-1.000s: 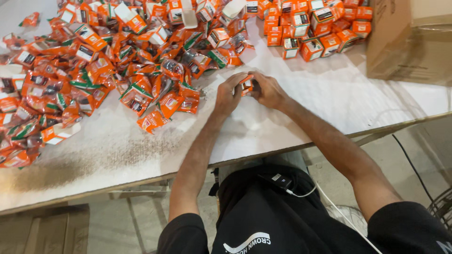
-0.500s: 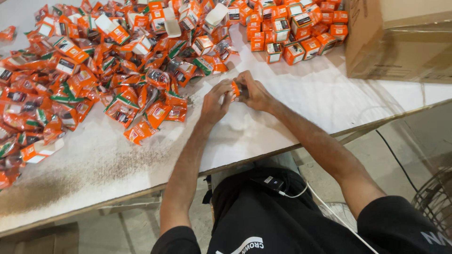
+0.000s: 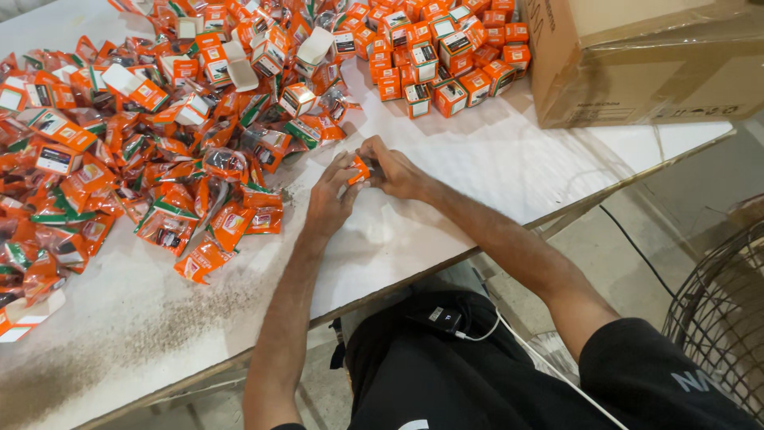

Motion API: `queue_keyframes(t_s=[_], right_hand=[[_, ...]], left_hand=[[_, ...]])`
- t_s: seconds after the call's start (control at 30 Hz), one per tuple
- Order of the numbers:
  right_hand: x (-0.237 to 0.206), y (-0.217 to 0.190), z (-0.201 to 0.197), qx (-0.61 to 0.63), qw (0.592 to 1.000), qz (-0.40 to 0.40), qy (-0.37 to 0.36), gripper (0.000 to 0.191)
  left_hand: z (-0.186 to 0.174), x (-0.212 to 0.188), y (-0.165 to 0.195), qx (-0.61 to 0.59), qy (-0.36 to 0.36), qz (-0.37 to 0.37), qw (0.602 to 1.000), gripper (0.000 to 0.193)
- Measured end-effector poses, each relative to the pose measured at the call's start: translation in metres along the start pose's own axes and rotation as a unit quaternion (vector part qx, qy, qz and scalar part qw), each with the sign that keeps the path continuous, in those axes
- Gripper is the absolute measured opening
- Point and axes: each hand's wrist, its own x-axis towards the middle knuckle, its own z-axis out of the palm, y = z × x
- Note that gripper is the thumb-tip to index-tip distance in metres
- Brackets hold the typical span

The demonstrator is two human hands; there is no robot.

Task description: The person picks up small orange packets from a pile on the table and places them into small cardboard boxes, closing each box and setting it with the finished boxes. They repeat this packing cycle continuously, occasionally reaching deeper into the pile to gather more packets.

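Hands: both meet near the middle of the counter, left hand (image 3: 333,201) and right hand (image 3: 395,171) closed together on one small orange box (image 3: 360,169), fingers pinching it from either side.
Small orange box: it sits just above the white counter (image 3: 493,171), between the two sets of fingertips, mostly hidden by them; I cannot tell whether its flap is open or shut.
Loose pile: a wide heap of orange and green packets (image 3: 171,227) and half-folded cartons (image 3: 239,68) spreads across the left of the counter, its nearest edge just beside the left hand.
Finished stack: closed orange boxes (image 3: 446,60) lie crowded at the far side, near a large brown cardboard carton (image 3: 637,60) at the right corner.
Counter surface: dark gritty dust (image 3: 159,326) streaks the near-left part.
Off the counter: a wire fan guard (image 3: 720,318) stands low on the right, and a white cable (image 3: 485,330) runs across the person's lap.
Risk of slipping: to my eye the box is small and gripped only at the fingertips, so a squeeze too hard could crush a corner or pop it loose.
Risk of mixing: the pile lies so near the left wrist that a sweep of the forearm could drag packets along or nudge some off the near edge.
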Motion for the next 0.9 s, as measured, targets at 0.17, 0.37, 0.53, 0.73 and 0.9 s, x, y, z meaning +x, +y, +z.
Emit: queue_keyframes(t_s=[0.17, 0.37, 0.53, 0.73, 0.9], right_hand=[[-0.001, 0.003, 0.001, -0.008, 0.999, 0.035, -0.005, 0.062], [-0.002, -0.002, -0.001, 0.003, 1.0, -0.029, -0.007, 0.068], [-0.003, 0.0, 0.0, -0.161, 0.985, -0.049, -0.037, 0.078], [0.033, 0.049, -0.041, -0.471, 0.871, -0.117, 0.075, 0.064], [0.039, 0.074, -0.078, -0.593, 0.797, 0.008, 0.115, 0.064]], left_hand=[[0.006, -0.003, -0.001, 0.003, -0.014, -0.024, 1.0, 0.02], [0.012, -0.002, 0.007, 0.053, 0.001, -0.013, 0.999, 0.008], [0.003, 0.002, 0.017, 0.088, 0.059, 0.003, 0.994, 0.025], [-0.004, 0.014, 0.013, 0.13, 0.089, -0.018, 0.987, 0.031], [-0.022, 0.076, -0.039, 0.248, 0.112, -0.005, 0.962, 0.055]])
